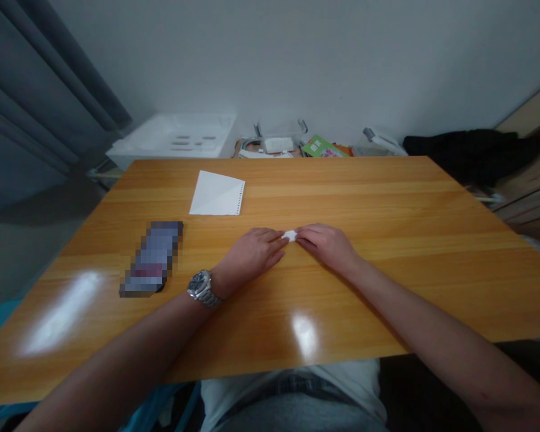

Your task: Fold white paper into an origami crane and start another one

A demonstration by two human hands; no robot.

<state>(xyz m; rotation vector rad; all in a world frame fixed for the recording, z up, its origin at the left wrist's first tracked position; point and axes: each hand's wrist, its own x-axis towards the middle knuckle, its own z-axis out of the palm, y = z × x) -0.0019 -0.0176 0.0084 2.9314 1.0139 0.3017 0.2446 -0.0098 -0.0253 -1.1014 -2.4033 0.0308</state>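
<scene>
A small white piece of folded paper (pixel 290 236) lies between my two hands, low over the middle of the table. My left hand (pixel 257 252), with a metal watch (pixel 202 287) at its wrist, pinches the paper's left end. From the other side, the fingers of my right hand (pixel 326 243) close on its right end. Both sets of fingertips cover part of the paper, so its full shape is hidden. Beyond my left hand, a white sheet of paper (pixel 216 195) with a perforated right edge rests flat on the wood.
A pixelated phone-like object (pixel 155 258) lies left of my left hand on the wooden table (pixel 409 210). Behind the far edge stand a white plastic tub (pixel 162 135) and a green booklet (pixel 323 147). Dark cloth (pixel 463 153) is heaped at the back right.
</scene>
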